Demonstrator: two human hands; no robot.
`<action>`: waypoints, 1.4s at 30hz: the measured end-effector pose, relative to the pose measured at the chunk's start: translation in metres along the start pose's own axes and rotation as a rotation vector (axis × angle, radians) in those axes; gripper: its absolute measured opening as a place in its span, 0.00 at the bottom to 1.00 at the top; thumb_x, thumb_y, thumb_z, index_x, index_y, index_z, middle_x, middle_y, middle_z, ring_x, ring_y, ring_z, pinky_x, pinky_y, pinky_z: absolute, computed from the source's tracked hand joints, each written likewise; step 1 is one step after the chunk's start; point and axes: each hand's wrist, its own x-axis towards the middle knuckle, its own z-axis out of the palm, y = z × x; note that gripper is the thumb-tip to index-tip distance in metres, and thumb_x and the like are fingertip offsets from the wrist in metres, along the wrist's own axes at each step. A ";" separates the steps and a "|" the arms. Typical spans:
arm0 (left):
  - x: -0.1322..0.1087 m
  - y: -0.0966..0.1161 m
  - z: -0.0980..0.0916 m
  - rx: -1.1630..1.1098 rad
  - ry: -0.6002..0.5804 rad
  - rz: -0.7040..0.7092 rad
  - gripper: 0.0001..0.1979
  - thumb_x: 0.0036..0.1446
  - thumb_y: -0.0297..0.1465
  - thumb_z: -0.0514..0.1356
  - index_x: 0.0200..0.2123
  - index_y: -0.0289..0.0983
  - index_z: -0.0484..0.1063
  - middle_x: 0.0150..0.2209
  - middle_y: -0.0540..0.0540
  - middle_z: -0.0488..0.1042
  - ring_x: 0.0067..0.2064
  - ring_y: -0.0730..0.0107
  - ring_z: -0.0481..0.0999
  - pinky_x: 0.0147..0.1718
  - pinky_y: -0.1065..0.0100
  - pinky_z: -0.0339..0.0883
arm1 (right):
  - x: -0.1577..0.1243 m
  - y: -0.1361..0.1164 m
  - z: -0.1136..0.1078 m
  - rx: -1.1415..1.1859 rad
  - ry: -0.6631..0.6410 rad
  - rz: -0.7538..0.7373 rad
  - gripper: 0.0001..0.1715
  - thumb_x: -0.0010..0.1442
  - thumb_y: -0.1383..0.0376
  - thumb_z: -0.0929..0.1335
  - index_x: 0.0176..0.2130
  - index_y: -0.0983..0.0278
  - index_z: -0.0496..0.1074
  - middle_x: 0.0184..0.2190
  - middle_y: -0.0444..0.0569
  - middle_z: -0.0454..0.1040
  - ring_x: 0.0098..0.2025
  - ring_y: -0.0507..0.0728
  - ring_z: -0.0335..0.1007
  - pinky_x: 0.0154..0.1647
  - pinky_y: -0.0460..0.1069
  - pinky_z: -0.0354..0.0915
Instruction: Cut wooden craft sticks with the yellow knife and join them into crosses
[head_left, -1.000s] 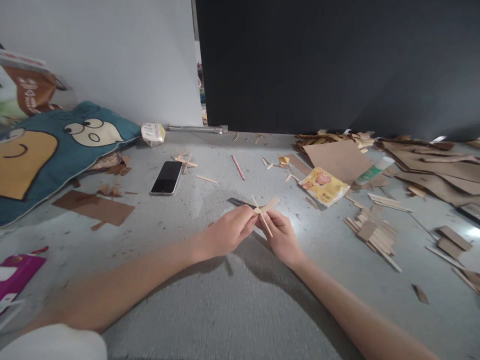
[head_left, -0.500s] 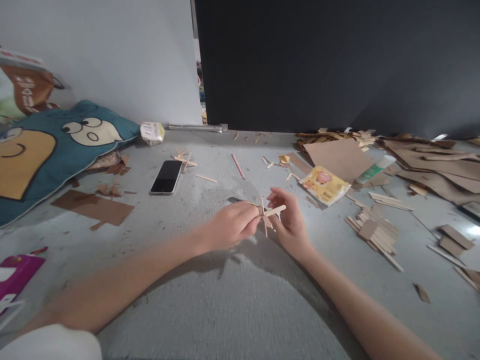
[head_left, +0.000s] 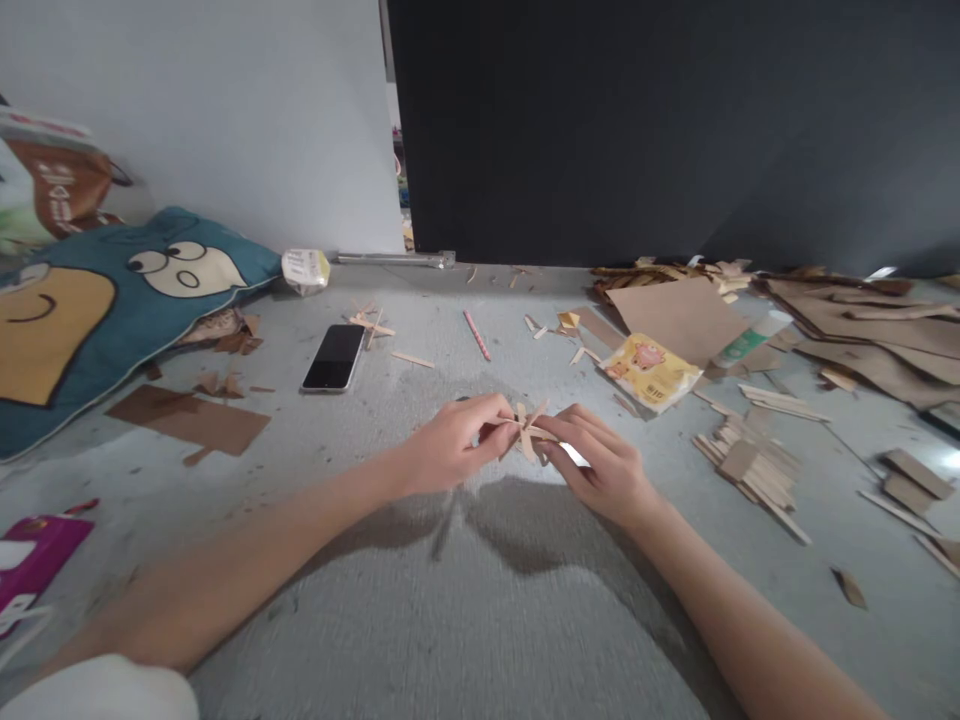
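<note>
Between my two hands, just above the grey surface, is a small assembly of crossed wooden craft sticks [head_left: 529, 430]. My left hand [head_left: 454, 445] pinches it from the left with thumb and forefinger. From the other side my right hand [head_left: 604, 460] pinches the stick that points right, its fingers curled round the end. The far ends of the sticks are hidden behind my fingers. Beyond the hands lies a pink patterned pencil-like stick [head_left: 477, 335]. Another cluster of crossed craft sticks [head_left: 372, 322] rests beside a smartphone [head_left: 334, 357].
Right of my hands are a yellow packet [head_left: 651, 370], a glue stick [head_left: 754, 338], a pile of craft sticks [head_left: 750, 465] and cardboard sheets [head_left: 667, 310]. On the left are a teal cushion [head_left: 150, 300], a cardboard piece [head_left: 191, 418] and a purple case [head_left: 37, 560]. A dark panel [head_left: 660, 130] stands behind.
My right hand has gone from loosely open beside the assembly to pinching its right-hand stick. The crossed sticks have turned slightly, and my left hand keeps its hold.
</note>
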 end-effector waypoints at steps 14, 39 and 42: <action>0.002 -0.005 0.007 -0.175 -0.010 -0.074 0.18 0.73 0.45 0.50 0.36 0.40 0.67 0.29 0.51 0.65 0.30 0.70 0.62 0.30 0.67 0.55 | -0.003 -0.005 0.005 -0.127 0.065 -0.026 0.25 0.70 0.72 0.68 0.63 0.57 0.71 0.39 0.51 0.81 0.33 0.57 0.74 0.35 0.53 0.74; -0.020 0.001 0.051 -0.060 0.346 0.209 0.29 0.74 0.27 0.49 0.74 0.45 0.56 0.70 0.41 0.66 0.68 0.57 0.71 0.68 0.51 0.67 | 0.005 -0.019 0.020 -0.200 0.231 0.208 0.11 0.72 0.70 0.67 0.50 0.62 0.79 0.27 0.46 0.74 0.27 0.52 0.66 0.29 0.48 0.66; -0.020 0.003 0.051 -0.074 0.335 0.165 0.28 0.74 0.28 0.49 0.74 0.43 0.58 0.70 0.41 0.66 0.68 0.57 0.70 0.69 0.52 0.66 | 0.007 -0.022 0.023 -0.193 0.235 0.248 0.11 0.73 0.69 0.67 0.49 0.63 0.79 0.26 0.45 0.72 0.25 0.51 0.64 0.27 0.47 0.64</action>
